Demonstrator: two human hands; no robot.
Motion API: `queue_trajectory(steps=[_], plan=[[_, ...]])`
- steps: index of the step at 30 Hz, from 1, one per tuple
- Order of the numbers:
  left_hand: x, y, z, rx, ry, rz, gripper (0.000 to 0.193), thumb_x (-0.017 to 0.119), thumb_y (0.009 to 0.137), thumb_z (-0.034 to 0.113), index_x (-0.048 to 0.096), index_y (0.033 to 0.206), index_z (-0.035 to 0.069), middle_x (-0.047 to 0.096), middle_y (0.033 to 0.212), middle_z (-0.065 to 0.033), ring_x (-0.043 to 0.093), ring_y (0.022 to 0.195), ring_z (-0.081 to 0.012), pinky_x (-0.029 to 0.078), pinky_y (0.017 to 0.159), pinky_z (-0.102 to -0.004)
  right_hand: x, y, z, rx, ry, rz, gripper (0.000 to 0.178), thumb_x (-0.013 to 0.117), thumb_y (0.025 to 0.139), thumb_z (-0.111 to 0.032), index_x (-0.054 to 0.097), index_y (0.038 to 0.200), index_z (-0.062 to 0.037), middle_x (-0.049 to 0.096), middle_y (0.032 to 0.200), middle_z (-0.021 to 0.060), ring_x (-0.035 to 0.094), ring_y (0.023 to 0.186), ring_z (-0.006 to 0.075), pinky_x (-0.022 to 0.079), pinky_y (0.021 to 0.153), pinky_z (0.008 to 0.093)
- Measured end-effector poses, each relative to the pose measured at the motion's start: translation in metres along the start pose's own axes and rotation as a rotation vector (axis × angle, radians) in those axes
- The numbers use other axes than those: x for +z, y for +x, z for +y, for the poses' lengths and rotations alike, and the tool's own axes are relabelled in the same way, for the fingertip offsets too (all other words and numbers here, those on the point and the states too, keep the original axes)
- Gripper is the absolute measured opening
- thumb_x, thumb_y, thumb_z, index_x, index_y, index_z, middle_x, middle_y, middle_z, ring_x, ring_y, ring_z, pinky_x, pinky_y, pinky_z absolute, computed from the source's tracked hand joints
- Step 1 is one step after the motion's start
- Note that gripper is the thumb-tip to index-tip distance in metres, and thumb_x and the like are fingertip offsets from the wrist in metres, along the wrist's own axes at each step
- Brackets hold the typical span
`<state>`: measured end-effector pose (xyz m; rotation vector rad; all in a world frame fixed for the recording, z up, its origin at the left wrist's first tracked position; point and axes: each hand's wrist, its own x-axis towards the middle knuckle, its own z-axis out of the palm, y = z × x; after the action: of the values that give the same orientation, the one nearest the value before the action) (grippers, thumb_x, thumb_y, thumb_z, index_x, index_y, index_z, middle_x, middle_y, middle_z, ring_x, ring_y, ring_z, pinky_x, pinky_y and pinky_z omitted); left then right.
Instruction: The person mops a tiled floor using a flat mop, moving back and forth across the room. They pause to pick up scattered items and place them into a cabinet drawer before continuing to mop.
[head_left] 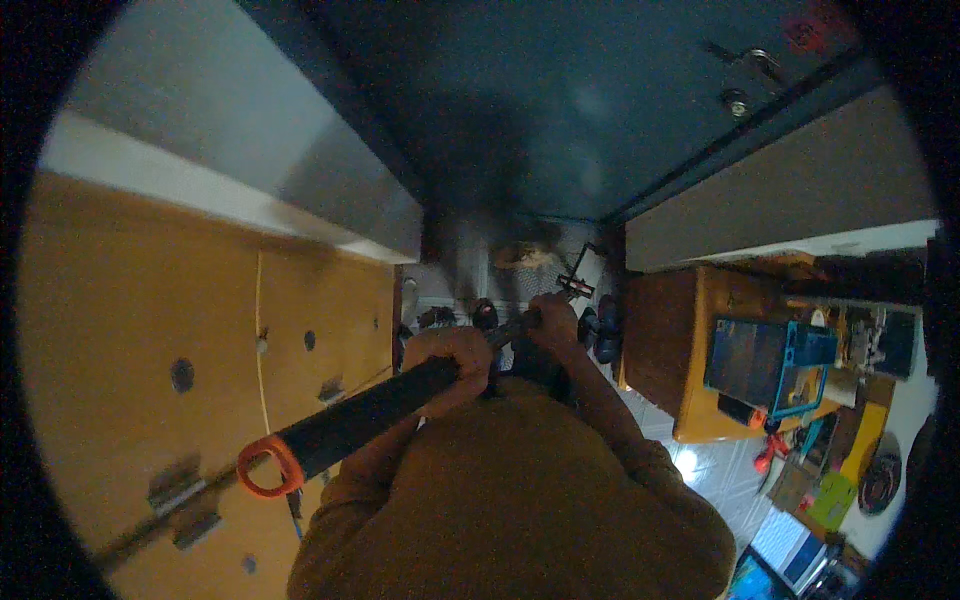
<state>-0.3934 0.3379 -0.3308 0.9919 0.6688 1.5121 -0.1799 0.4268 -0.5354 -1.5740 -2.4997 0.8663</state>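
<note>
Workshop surroundings
A wooden panel (150, 330) with holes is seen at left, a dark door (560, 100) ahead, and a wooden surface (690, 340) with a blue box (765, 365) at right.

Blue rectangular box (762, 365) lies flat on wooden counter (690, 400), right. Yellow-green flat package (832, 498) on floor below. Red sticker (806, 33) on dark door.

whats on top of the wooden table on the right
On the wooden table lies a dark flat panel beside a blue frame-like piece, with a small dark cylinder near the front edge. Whatever lies under the panel is covered.
</note>
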Motion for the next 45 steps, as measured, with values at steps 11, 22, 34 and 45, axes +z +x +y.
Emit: queue_trajectory(steps=[11, 22, 34, 45], plan=[[-0.02, 0.067, 0.01, -0.111, 0.045, -0.109, 0.016, 0.067, 0.075, 0.005, 0.051, 0.072, 0.006, 0.055, 0.071, -0.0043, 0.055, 0.065, -0.0156, 0.045, 0.058, -0.0308, 0.022, 0.045, 0.026, 0.204, 0.011, 0.034, 0.038, 0.076, 0.063, -0.027, 0.068, 0.099, -0.0179, 0.065, 0.098, 0.0071, 0.063, 0.093, 0.0284, 0.053, 0.073, 0.0416], [-0.031, 0.091, -0.031, -0.168, 0.021, -0.045, 0.011, 0.063, 0.075, 0.007, 0.053, 0.073, 0.008, 0.054, 0.069, -0.0049, 0.053, 0.062, -0.0166, 0.044, 0.059, -0.0322, 0.012, 0.056, 0.022, 0.047, 0.214, 0.391, 0.028, 0.074, 0.07, -0.037, 0.07, 0.084, -0.0132, 0.062, 0.082, 0.0058, 0.063, 0.071, 0.0282, 0.052, 0.064, 0.0406], [-0.077, 0.038, 0.06, -0.069, -0.024, 0.456, 0.005, 0.06, 0.074, 0.009, 0.055, 0.075, 0.009, 0.052, 0.066, -0.0056, 0.05, 0.058, -0.0176, 0.043, 0.059, -0.0338, 0.015, 0.107, -0.075, -0.271, 0.36, 0.127, 0.026, 0.076, 0.063, -0.031, 0.072, 0.085, -0.017, 0.064, 0.078, 0.0061, 0.063, 0.076, 0.0283, 0.052, 0.067, 0.0429], [0.027, -0.059, 0.1, 0.344, 0.221, 1.113, 0.009, 0.061, 0.072, 0.0, 0.055, 0.075, 0.006, 0.05, 0.064, -0.0063, 0.045, 0.058, -0.0167, 0.038, 0.058, -0.0298, 0.021, 0.08, -0.144, -0.724, -0.301, -0.867, 0.019, 0.073, 0.059, -0.02, 0.07, 0.077, -0.0166, 0.063, 0.072, 0.008, 0.063, 0.074, 0.0287, 0.048, 0.063, 0.048]])
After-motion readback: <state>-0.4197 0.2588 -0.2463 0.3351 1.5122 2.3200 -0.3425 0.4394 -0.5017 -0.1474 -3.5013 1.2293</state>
